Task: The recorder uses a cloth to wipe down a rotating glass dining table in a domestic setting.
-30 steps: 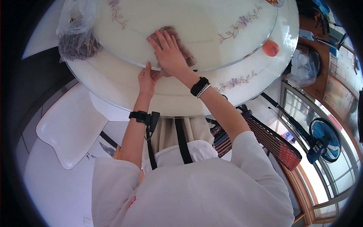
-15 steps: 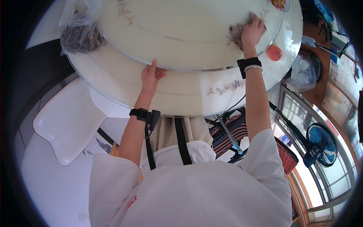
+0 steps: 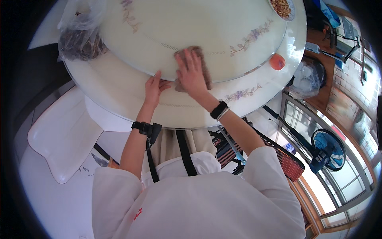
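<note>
A brown-grey cloth (image 3: 207,73) lies across the front rim of the round, cream glass turntable (image 3: 147,40), partly folded over the edge. My right hand (image 3: 192,75) is on top of it, pressing it down with its fingers stretched forward over the fabric. To the left, my left hand (image 3: 154,88) takes hold of the turntable's rim, one finger on top and the others curled beneath or beside the edge. Under the turntable is the larger round tabletop (image 3: 119,87), printed with flower sprigs.
A clear plastic bag (image 3: 81,40) with dark contents sits at the table's left. On the right are a reddish fruit (image 3: 277,61) on the tabletop rim and a bowl of nuts or grains (image 3: 282,8). A white chair (image 3: 59,135) stands left, a blue fan (image 3: 328,147) right.
My right hand has swept the cloth from the turntable's right side leftward and nearer, to its front edge. My left hand stays at the rim. The view has shifted slightly.
</note>
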Tool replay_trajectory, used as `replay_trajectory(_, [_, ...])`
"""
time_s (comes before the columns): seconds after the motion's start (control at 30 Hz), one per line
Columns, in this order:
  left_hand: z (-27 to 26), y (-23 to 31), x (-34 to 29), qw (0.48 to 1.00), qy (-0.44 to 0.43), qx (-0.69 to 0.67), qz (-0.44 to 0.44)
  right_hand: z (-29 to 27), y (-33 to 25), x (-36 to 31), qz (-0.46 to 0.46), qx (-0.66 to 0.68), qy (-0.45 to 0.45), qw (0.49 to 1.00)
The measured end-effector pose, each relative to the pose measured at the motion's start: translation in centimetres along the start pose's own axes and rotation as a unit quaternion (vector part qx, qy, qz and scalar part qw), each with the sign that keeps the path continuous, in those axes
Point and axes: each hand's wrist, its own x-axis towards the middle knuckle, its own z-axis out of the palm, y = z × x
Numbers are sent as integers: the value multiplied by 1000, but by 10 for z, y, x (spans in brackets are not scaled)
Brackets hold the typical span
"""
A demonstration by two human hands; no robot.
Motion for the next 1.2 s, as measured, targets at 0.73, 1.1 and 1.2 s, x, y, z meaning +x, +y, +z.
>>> replay_trajectory(0.73, [-3, 7, -11, 1000, 4, 29, -3, -34, 236, 175, 100, -103, 169, 975])
replay_trajectory(1.1, [-3, 1, -7, 1000, 9, 24, 4, -39, 237, 184, 67, -138, 170, 973])
replay_trajectory(1.2, [-5, 0, -6, 1000, 19, 9, 15, -43, 196, 152, 46, -122, 154, 979])
